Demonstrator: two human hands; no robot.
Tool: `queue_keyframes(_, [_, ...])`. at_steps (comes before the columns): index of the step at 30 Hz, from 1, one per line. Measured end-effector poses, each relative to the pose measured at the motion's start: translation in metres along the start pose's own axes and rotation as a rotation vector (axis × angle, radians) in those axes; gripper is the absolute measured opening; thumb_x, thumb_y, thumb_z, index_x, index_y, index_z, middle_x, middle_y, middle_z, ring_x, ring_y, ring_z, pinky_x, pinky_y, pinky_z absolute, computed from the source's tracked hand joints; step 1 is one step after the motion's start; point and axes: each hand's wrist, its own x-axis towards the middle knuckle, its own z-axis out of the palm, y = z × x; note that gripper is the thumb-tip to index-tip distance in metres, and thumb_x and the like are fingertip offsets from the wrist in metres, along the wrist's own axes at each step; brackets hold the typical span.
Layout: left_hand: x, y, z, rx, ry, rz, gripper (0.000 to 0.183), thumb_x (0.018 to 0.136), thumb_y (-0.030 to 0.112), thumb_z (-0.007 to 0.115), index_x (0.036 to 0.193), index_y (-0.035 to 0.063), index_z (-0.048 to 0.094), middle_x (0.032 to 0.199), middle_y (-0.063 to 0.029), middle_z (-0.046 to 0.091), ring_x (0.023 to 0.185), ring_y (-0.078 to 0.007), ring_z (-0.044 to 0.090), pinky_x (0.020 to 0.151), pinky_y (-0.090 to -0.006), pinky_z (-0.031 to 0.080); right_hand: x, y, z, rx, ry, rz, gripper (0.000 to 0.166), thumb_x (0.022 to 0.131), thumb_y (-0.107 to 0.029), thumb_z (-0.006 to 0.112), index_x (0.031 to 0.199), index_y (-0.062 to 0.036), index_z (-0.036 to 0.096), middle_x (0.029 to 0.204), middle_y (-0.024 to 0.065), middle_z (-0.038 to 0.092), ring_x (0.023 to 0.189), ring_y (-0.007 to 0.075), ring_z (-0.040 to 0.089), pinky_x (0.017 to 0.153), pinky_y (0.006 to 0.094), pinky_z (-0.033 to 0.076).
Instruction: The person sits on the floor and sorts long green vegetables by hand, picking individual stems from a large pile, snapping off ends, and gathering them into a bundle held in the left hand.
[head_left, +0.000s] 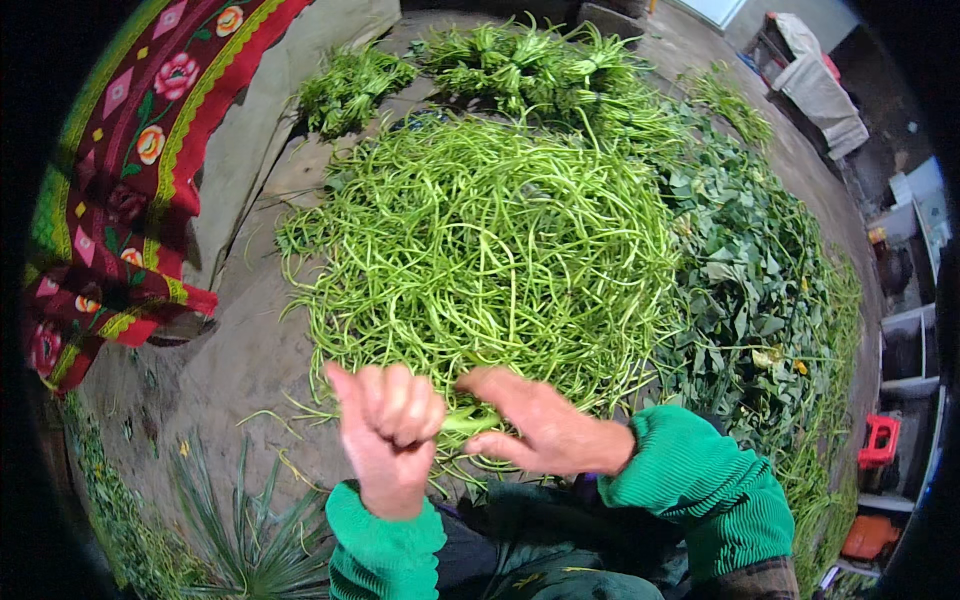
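Observation:
A broad pile of thin green stems (495, 247) lies on the floor before me. My left hand (394, 420), in a green ribbed sleeve, is curled at the pile's near edge with its thumb sticking out. A short bundle of green stems (469, 422) shows at its right side, and the fingers appear closed around it. My right hand (544, 424) is just right of that bundle, blurred, its fingers and thumb apart and pointing at it; no held thing shows in it. Tied bunches of green stems (525, 64) lie beyond the pile.
A heap of cut leaves (750, 285) lies along the right side. A red floral cloth (176, 75) hangs over a pale surface at the upper left. A fan-shaped palm leaf (251, 544) lies near left. A red plastic stool (879, 442) stands at the far right.

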Motion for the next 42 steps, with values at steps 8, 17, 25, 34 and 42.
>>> queue_keyframes(8, [-0.003,0.008,-0.012,0.12,0.142,0.139,0.048,0.094,0.042,0.028,0.056,0.0142,0.028,0.048,0.0047,0.02,0.038,-0.0066,0.015,0.034,-0.0222,0.016,-0.003,-0.012,0.025,-0.056,-0.068,0.003,0.028,0.086,-0.022,0.05,0.097,0.0026,0.043,0.073,0.0182,0.05,0.069,0.0367,0.051,0.059,0.0449,0.039])
queue_keyframes(17, [0.003,0.006,-0.021,0.136,0.02,-0.109,0.048,0.094,0.044,0.028,0.057,0.0136,0.03,0.046,0.0043,0.021,0.038,-0.0092,0.015,0.039,-0.025,0.019,-0.001,0.012,0.05,0.297,-0.103,0.109,0.019,0.087,-0.016,0.048,0.091,-0.0008,0.038,0.059,0.0212,0.045,0.055,0.0404,0.047,0.047,0.0448,0.035])
queue_keyframes(25, [-0.001,0.043,-0.035,0.141,0.236,0.045,0.047,0.094,0.042,0.032,0.056,0.0143,0.028,0.045,0.0053,0.017,0.038,-0.007,0.01,0.037,-0.0245,0.011,0.04,0.09,0.041,0.371,0.062,0.258,0.025,0.084,-0.022,0.054,0.085,0.0028,0.056,0.078,0.0195,0.057,0.062,0.0315,0.054,0.059,0.0364,0.044])
queue_keyframes(34, [0.004,0.037,-0.038,0.268,0.238,0.057,0.045,0.094,0.041,0.033,0.057,0.0143,0.031,0.045,0.0057,0.018,0.037,-0.0064,0.012,0.036,-0.0237,0.012,0.088,0.174,0.069,-0.799,-0.146,0.601,0.01,0.074,-0.014,0.059,0.074,-0.0045,0.064,0.076,0.0179,0.062,0.076,0.0311,0.062,0.067,0.0415,0.05])
queue_keyframes(42, [0.006,0.027,-0.037,0.283,0.222,-0.017,0.044,0.095,0.04,0.031,0.058,0.0141,0.031,0.045,0.0054,0.019,0.037,-0.0066,0.012,0.036,-0.0236,0.013,0.056,0.102,-0.119,0.083,0.219,0.616,0.018,0.085,-0.015,0.053,0.083,-0.0005,0.063,0.063,0.0024,0.058,0.05,0.0098,0.048,0.047,0.0243,0.04])
